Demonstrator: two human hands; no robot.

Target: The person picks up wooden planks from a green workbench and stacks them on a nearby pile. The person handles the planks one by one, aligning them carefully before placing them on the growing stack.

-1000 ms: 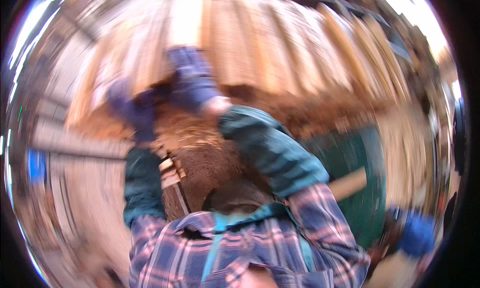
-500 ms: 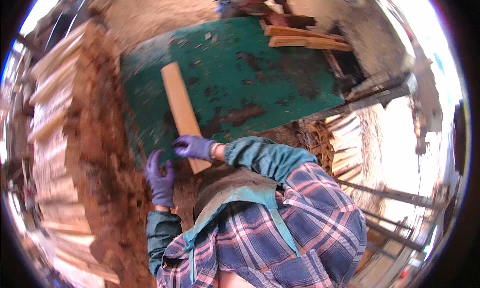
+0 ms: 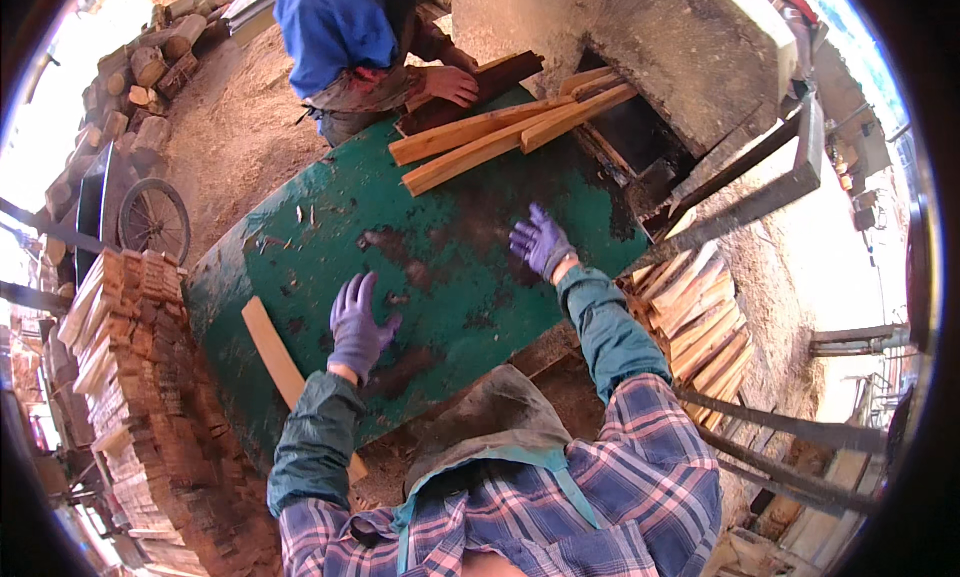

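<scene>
Both my hands wear purple gloves and hold nothing. My left hand [image 3: 360,327] is over the green table [image 3: 300,267], its fingers spread, just right of a pale wooden board [image 3: 272,352]. My left forearm covers part of that board, whose lower end shows beyond the sleeve. Farther right, my right hand [image 3: 540,242] reaches over the table with its fingers apart. Beyond it, several orange-brown wooden slats [image 3: 490,149] lie in a loose pile at the table's far side. A dark plank [image 3: 500,85] lies behind them, and a co-worker's hand [image 3: 450,85] rests by it.
A co-worker in blue [image 3: 345,37] stands at the far edge. Stacked wood pieces [image 3: 150,377] rise along the left, and another stack [image 3: 705,327] is at the right. Metal bars [image 3: 780,417] cross the right side. A wheel [image 3: 154,220] and logs [image 3: 150,67] are at far left.
My right hand has left the pale board and moved right and forward; my left hand has moved forward over the table. The view has shifted, showing more of the co-worker and slats.
</scene>
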